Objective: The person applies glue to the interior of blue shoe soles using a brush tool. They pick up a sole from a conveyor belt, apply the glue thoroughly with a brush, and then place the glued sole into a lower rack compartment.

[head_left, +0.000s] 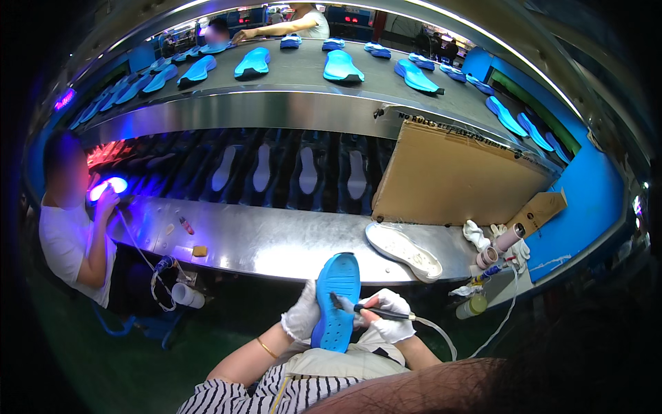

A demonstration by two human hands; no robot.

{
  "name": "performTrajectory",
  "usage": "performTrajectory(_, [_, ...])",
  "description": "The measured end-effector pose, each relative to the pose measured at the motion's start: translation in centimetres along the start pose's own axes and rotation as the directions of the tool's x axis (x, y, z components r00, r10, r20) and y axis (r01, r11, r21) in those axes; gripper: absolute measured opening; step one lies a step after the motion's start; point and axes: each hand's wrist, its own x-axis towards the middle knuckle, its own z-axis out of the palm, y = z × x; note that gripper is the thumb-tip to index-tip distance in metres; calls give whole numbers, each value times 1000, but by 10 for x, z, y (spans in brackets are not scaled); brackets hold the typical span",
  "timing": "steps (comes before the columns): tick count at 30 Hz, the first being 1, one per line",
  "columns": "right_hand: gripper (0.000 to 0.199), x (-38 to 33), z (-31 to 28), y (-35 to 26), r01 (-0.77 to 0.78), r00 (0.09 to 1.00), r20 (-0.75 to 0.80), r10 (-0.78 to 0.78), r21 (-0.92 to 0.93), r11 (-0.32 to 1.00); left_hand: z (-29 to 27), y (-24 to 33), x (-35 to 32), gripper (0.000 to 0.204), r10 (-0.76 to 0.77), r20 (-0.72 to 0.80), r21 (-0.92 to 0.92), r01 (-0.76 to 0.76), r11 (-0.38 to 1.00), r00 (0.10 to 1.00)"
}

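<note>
A long grey belt (293, 74) crosses the far side of the room, carrying rows of blue soles (342, 65), and beneath it a shiny metal bench (289, 238) runs towards us. A big cardboard sheet (455, 176) leans at the bench's right part, while over on the left I see a seated co-worker (72, 241) in a white top, one hand at a brightly lit piece. A white sole (407, 254) lies near the bench's front edge. Closer in, the blue sole (332, 321) stands nearly upright above the person's lap, its upper end near that edge. The gloved left hand (301, 314) clamps the sole's left side, though I can't make out the fingers tucked behind. The right hand (387, 314), its glove leaving fingertips bare, pinches a dark-handled brush (386, 313), fingers together on it, bristles against the sole's face. A thin pale hose (441, 334) trails from the handle. Further left on the bench sits a small yellow block (200, 251).
</note>
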Motion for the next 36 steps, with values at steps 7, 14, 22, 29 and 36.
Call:
performTrajectory(7, [9,3,3,-2,-108,994,-18,111,92,990,-9,-7,17,87,49,56,129,-56,990,997])
performTrajectory(14, [14,19,17,-5,173,985,41,-170,-80,982,-3,9,41,99,243,13,-121,-239,963,970])
performTrajectory(22, [9,26,15,-20,-63,997,-47,67,97,993,11,34,43,98,453,69,-194,-434,880,889])
performTrajectory(29, [9,31,12,-34,-249,967,67,244,434,866,4,54,42,104,470,246,-53,-472,880,848])
performTrajectory(36, [12,45,3,-45,-363,892,243,380,-115,925,9,73,40,103,330,250,437,-411,800,910])
